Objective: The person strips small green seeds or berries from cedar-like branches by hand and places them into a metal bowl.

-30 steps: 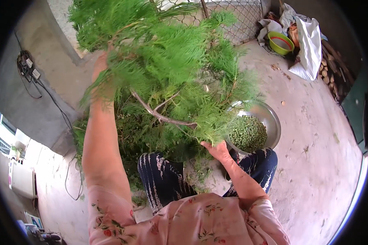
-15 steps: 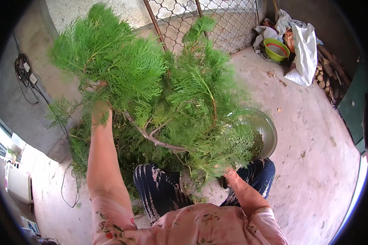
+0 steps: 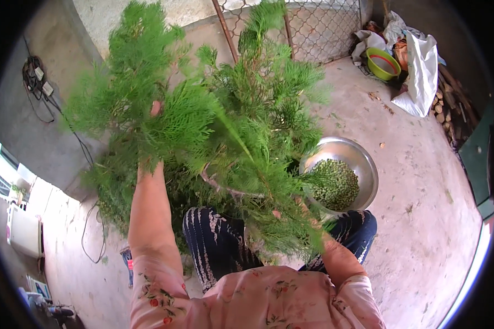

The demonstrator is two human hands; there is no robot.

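surface: bare grey concrete floor (image 3: 422, 181) | landmark: round steel bowl of small green seeds (image 3: 368, 164) resting on it | behind bowl: white cloth sack (image 3: 420, 71), lime-green plastic basin (image 3: 383, 61) | far left of bowl: black cables (image 3: 66, 123)

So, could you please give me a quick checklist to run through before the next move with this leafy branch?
1. Left hand grips the green branch high up: ok, fingers show among the foliage.
2. Right hand on the lower foliage: cannot tell, leaves hide it.
3. Metal bowl upright on the floor: ok.
4. Green bits sit inside the bowl: ok.
5. Bowl mouth free of foliage: not ok, sprigs overlap its left rim.
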